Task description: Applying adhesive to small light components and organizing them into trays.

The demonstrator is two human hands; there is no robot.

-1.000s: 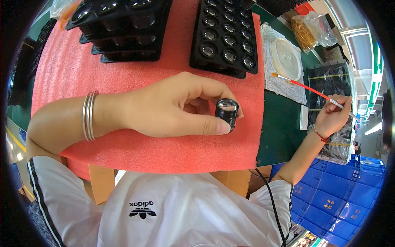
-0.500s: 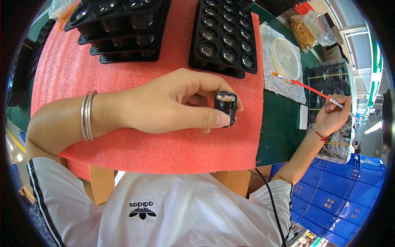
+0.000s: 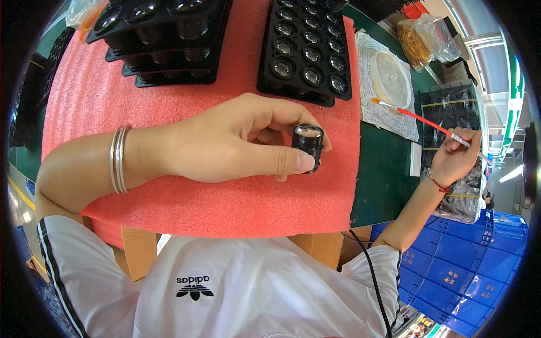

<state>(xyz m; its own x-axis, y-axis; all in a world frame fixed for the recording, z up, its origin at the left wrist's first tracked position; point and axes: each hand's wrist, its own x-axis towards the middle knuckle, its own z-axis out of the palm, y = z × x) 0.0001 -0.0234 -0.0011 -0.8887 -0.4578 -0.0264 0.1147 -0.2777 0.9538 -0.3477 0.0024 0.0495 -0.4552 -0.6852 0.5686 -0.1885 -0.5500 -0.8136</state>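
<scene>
Between thumb and fingers, my left hand [image 3: 242, 141] grips a short black cylinder with a shiny, lens-like top [image 3: 307, 147]. It is held upright, its glossy end up, over the pink foam mat [image 3: 236, 208]. Off to the right, my right hand [image 3: 455, 156] is closed around the handle of a thin red paintbrush [image 3: 424, 120]. The brush's tan bristles point left, over the near part of a round, pale shallow dish [image 3: 390, 79]. Beneath that dish lies a printed paper sheet [image 3: 369, 107].
At the far middle stands a black tray [image 3: 307, 53] holding several similar lens-topped pieces. Stacked black trays [image 3: 163, 39] sit at the far left. A bag of yellowish strands [image 3: 416, 46], a plastic-wrapped black stack [image 3: 451, 107] and blue crates [image 3: 451, 270] are on the right.
Both hands keep almost the same pose. The black cylinder in my left hand has shifted very slightly left; the paintbrush stays over the dish.
</scene>
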